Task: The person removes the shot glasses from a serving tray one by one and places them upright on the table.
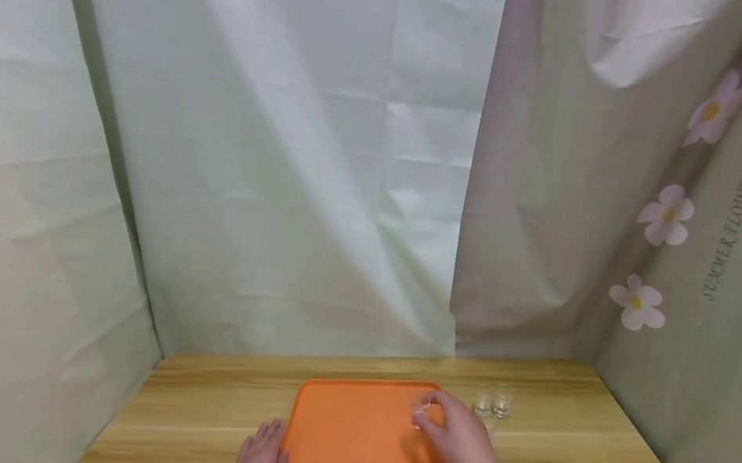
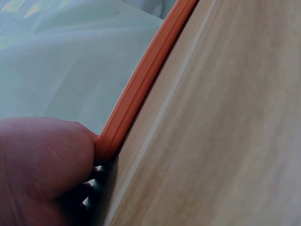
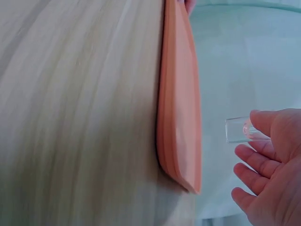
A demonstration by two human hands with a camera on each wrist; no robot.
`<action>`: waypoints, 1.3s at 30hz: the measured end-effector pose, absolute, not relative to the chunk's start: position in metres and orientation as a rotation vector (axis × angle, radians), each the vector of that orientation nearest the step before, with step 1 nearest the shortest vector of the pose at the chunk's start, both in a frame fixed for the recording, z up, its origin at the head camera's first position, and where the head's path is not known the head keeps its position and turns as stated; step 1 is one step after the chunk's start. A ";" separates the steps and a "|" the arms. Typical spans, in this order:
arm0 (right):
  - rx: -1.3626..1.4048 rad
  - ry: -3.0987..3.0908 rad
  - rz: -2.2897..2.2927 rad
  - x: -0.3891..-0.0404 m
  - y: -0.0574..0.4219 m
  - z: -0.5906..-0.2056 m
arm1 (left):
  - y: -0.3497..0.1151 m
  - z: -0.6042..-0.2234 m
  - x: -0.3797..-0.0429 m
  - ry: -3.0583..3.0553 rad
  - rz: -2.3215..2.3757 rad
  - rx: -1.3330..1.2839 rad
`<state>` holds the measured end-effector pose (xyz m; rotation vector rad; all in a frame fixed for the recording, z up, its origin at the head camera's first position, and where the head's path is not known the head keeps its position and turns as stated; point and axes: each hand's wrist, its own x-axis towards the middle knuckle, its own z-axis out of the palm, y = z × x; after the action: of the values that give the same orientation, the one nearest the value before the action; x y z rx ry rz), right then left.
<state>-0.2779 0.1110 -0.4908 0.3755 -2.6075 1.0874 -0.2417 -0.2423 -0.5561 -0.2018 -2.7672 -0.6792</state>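
My right hand pinches a small clear shot glass between thumb and fingers. In the head view this hand is over the right part of an orange rectangular tray, and in the right wrist view the glass is held apart from the tray's surface. At the tray's left edge lies my left hand, its fingers stretched forward on the table. Its thumb side touches the tray's rim, as the left wrist view shows near the tray's corner.
More clear shot glasses stand on the wooden table just right of the tray, one partly hidden behind my right hand. Pale curtains enclose the table at the back and sides.
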 end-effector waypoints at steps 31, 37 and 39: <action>0.235 -2.643 0.998 -0.262 0.207 -0.470 | -0.242 -0.557 -0.243 -2.779 -0.681 -0.191; 0.210 -2.667 0.993 -0.260 0.220 -0.470 | -0.243 -0.557 -0.243 -2.780 -0.677 -0.191; 0.206 -2.664 0.991 -0.259 0.224 -0.471 | -0.243 -0.558 -0.243 -2.785 -0.676 -0.191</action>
<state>-0.2594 0.2240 -0.4706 0.2060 -2.6636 0.9911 -0.2431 -0.2430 -0.5576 -0.1910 -2.7850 -0.6759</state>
